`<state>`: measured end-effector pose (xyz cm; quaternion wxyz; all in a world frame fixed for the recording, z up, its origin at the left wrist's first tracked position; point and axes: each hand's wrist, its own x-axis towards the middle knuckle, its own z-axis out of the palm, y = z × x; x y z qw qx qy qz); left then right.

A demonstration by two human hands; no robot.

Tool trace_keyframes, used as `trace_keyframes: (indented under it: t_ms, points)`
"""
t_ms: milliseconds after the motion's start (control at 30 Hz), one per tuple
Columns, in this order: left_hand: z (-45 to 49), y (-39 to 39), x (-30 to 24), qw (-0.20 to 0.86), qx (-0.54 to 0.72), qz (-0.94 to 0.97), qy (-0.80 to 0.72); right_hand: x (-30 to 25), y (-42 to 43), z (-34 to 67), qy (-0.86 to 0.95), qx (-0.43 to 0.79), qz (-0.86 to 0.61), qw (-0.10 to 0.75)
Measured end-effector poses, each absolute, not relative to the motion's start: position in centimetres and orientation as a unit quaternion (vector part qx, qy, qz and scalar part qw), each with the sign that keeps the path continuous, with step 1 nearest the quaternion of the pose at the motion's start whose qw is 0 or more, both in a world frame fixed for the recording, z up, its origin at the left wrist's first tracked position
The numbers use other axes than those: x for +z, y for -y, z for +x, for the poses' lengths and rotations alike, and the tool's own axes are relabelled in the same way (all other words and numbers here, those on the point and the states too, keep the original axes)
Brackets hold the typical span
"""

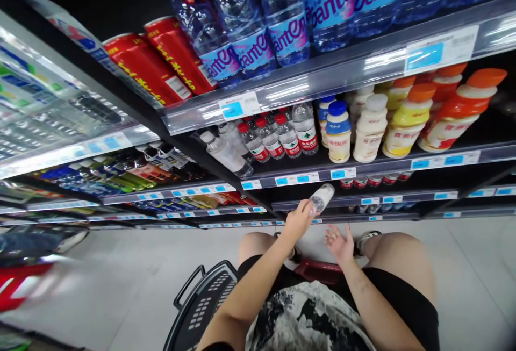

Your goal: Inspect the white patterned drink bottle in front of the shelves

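L hand [300, 219] fingers wrapped round near end (prob. cap end) of clear bottle [323, 197] at its 2 o'clock, R hand [339, 242] at bottle's 5, fingers spread, empty; grip firmly, clear of shelf edge [415, 199].

upper shelf [290, 90]: cans [137, 64] left of bottles [288, 34] | basket [199, 316]: left of hands [299, 219]

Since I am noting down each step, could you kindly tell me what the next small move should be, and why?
Probably bring the right hand up to steady the bottle: the left hand grips it near one end, it is tilted with no hand at its other end, and the right hand is open, empty and close by.
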<state>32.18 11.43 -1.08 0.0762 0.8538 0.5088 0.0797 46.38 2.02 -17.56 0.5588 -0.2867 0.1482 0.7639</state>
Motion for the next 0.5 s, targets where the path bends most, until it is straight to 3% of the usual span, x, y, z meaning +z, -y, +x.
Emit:
trace_keyframes:
  t_ms: [300,500]
  points:
    - [34.0,-15.0,-5.2,0.175,0.329,0.68,-0.632,-14.7,-2.8,45.2,-0.097,0.788,-0.211,0.571]
    - [35.6,-18.9,-5.9,0.216,0.388,0.525,-0.726,-12.9,-3.2,45.7,-0.102,0.781,-0.188,0.587]
